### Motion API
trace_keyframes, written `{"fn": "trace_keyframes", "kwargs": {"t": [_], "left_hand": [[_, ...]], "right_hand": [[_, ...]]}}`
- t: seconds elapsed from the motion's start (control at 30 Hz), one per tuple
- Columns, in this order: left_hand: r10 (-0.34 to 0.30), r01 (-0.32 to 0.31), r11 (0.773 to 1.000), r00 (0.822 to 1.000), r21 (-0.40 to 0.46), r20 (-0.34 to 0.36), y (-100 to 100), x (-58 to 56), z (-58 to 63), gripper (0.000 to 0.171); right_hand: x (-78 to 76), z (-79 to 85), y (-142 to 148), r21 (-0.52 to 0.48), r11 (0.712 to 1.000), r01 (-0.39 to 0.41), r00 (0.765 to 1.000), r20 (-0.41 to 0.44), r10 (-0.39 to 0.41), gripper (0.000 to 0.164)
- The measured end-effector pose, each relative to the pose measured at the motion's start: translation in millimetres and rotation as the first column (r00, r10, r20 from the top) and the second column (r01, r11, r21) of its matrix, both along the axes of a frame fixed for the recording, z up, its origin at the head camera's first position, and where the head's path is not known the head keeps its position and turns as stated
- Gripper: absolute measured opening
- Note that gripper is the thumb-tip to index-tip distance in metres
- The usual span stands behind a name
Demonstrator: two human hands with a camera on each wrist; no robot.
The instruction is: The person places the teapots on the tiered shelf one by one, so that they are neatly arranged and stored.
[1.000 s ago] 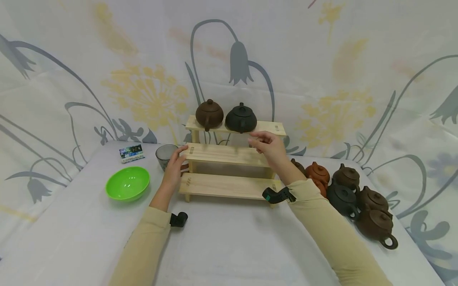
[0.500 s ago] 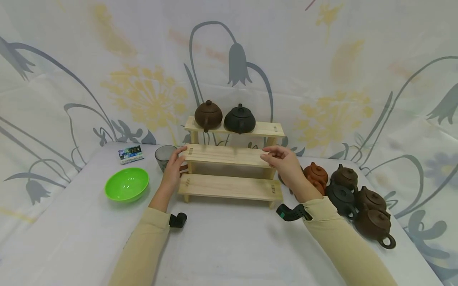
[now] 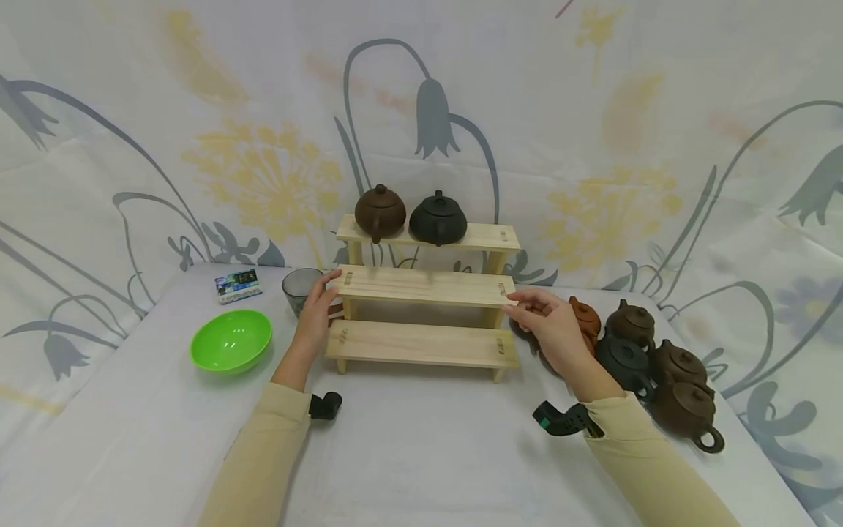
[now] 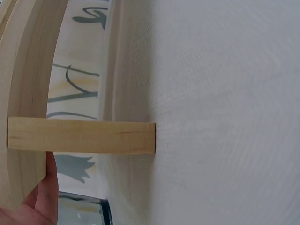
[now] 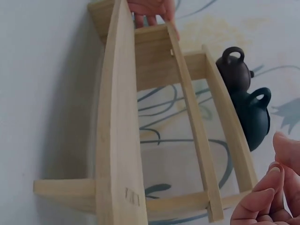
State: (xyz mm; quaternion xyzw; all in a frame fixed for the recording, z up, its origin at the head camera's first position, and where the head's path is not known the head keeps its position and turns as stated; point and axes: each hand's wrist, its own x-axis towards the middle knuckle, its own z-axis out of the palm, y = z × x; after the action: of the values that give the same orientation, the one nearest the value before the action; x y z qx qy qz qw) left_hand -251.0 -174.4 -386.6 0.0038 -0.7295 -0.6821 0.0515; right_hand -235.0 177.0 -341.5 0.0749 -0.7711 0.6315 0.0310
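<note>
A three-tier wooden display stand [image 3: 421,344] stands on the white cloth. My left hand [image 3: 315,311] grips the left end of its middle shelf; in the left wrist view its fingers [image 4: 47,197] curl behind the shelf end. On the top shelf sit a brown teapot [image 3: 380,214] and, to its right, a black teapot [image 3: 437,221], both spouts toward me. My right hand [image 3: 549,329] is at the middle shelf's right end, fingers loosely bent. In the right wrist view its thumb and fingertips [image 5: 272,176] hold nothing.
Several brown, black and reddish teapots cluster on the right, the nearest a brown teapot [image 3: 681,410]. To the left are a green bowl [image 3: 230,340], a small patterned box [image 3: 238,286] and a grey glass cup [image 3: 296,287] beside my left hand. A flowered cloth [image 3: 593,110] hangs behind.
My right hand has moved from beside the black teapot rightward and down, past the middle shelf's right end. The left hand stays at the stand; both teapots on top stay put.
</note>
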Motion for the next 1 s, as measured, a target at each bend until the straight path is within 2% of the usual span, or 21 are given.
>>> {"fn": "trace_keyframes", "kwargs": {"t": [0.17, 0.37, 0.43, 0.7, 1.0], "left_hand": [[0.007, -0.007, 1.0, 1.0, -0.012, -0.002, -0.6, 1.0, 1.3, 0.042], [0.005, -0.005, 1.0, 1.0, -0.002, -0.005, -0.9, -0.9, -0.5, 0.042], [0.002, -0.002, 1.0, 1.0, 0.007, -0.006, -1.2, -2.1, -1.8, 0.042], [-0.006, 0.006, 1.0, 1.0, 0.013, -0.006, -0.6, -1.4, -0.7, 0.043], [-0.008, 0.008, 1.0, 1.0, 0.009, -0.006, 0.0, -0.5, -0.2, 0.043]], "right_hand": [[8.5, -4.3, 9.7, 0.024, 1.0, 0.016, 1.0, 0.012, -0.016, 0.036], [20.3, -9.6, 20.9, -0.012, 1.0, 0.019, 1.0, 0.018, -0.019, 0.013], [24.3, -12.3, 25.9, -0.02, 1.0, 0.021, 1.0, 0.02, -0.021, 0.011], [40.9, -23.4, 47.2, 0.059, 0.994, 0.096, 0.993, 0.059, -0.1, 0.024], [56.4, -32.8, 68.8, 0.084, 0.985, 0.153, 0.984, 0.084, -0.16, 0.032]]}}
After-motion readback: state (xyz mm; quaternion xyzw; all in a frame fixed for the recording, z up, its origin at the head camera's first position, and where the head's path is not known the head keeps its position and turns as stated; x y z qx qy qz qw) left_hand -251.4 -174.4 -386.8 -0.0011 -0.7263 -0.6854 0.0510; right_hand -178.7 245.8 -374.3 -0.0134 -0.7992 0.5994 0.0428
